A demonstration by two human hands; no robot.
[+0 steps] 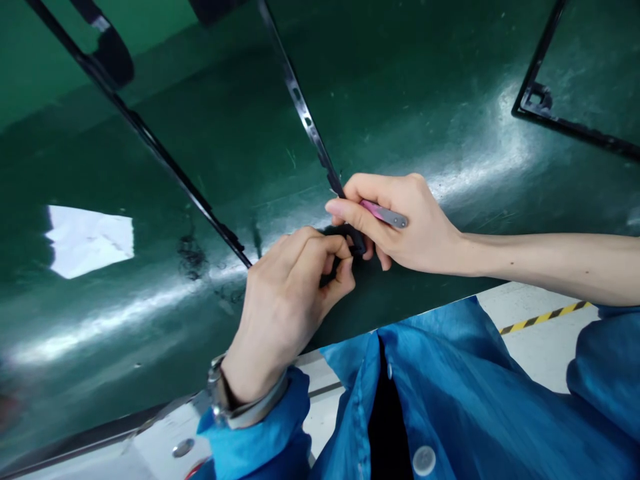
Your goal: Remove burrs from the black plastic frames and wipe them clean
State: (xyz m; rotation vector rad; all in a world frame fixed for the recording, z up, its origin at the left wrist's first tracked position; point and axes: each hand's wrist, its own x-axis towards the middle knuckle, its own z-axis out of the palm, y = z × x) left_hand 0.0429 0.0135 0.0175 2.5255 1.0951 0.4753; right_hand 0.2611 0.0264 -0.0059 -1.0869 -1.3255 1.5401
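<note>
A thin black frame point(310, 127) lies on the green work surface, its long bar running down to a corner between my hands. My left hand point(295, 287) is closed at that corner, thumb and forefinger pinched together at the frame's edge. In my right hand point(400, 220) is a pair of slim tweezers point(385, 213) with a pink body and a grey rear end; their tips are hidden by my fingers. The right fingertips rest against the frame's bar just above the corner. My curled fingers partly cover the corner.
A second long black bar point(165, 153) slants across the left, ending near my left hand. Another black frame corner point(537, 100) lies at the upper right. A torn white paper piece point(93, 241) is on the left. The table's front edge point(430, 310) runs close to my blue jacket.
</note>
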